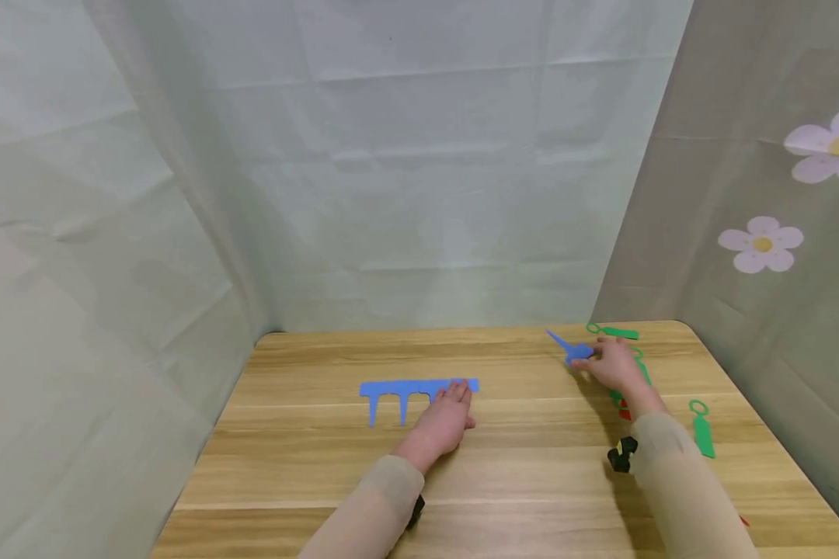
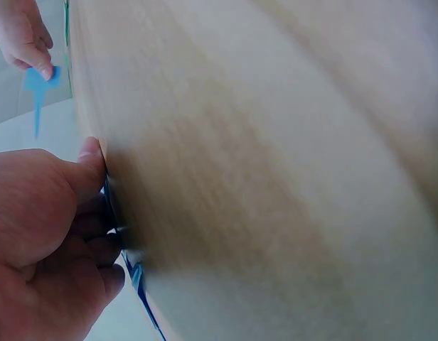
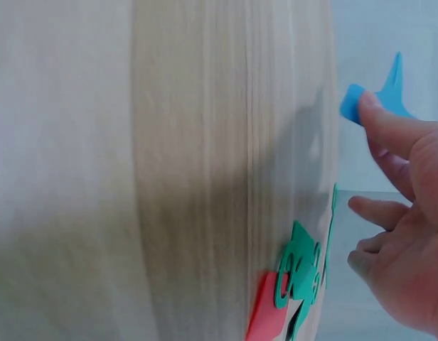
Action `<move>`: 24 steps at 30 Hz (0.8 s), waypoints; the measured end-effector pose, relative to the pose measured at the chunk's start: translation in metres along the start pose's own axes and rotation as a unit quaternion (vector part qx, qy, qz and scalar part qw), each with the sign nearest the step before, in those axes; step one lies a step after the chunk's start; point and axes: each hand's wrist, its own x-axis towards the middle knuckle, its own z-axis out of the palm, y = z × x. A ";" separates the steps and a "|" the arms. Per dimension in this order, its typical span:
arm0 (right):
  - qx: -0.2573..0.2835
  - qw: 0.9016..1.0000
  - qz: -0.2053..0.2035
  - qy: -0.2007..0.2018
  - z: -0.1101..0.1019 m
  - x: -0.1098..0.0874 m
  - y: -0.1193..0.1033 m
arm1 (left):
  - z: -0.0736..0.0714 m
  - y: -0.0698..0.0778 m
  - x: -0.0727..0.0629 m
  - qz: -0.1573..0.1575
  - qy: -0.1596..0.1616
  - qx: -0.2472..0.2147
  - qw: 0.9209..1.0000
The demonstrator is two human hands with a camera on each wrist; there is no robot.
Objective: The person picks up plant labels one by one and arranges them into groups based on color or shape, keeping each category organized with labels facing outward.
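Note:
Several blue T-shaped plant labels (image 1: 391, 387) lie side by side in a row on the wooden table, stems toward the person. My left hand (image 1: 442, 427) rests its fingers on the right end of that row and partly covers it. Farther right, my right hand (image 1: 615, 366) pinches another blue T-shaped plant label (image 1: 579, 353) between thumb and finger. The right wrist view shows this label (image 3: 392, 96) raised off the table, its pointed stem away from the hand.
Green tags with ring ends lie at the right: one tag (image 1: 621, 333) by the back edge, another tag (image 1: 703, 436) near the right edge. Green and red tags (image 3: 265, 312) overlap beneath the right arm. Pale cloth (image 1: 419, 194) hangs behind and beside the table.

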 end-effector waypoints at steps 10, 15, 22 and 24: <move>0.074 0.996 -0.018 0.045 0.004 -0.014 -0.016 | 0.001 -0.001 0.001 0.002 0.003 0.001 1.000; 0.116 0.992 -0.019 0.056 0.005 -0.018 -0.028 | 0.000 -0.001 0.000 0.004 0.006 0.003 1.000; 0.134 0.990 0.000 0.042 0.010 -0.025 -0.038 | 0.001 -0.002 0.000 0.007 0.010 0.000 1.000; 0.141 0.989 0.004 0.035 0.012 -0.026 -0.041 | 0.002 -0.002 0.001 0.007 0.010 -0.001 1.000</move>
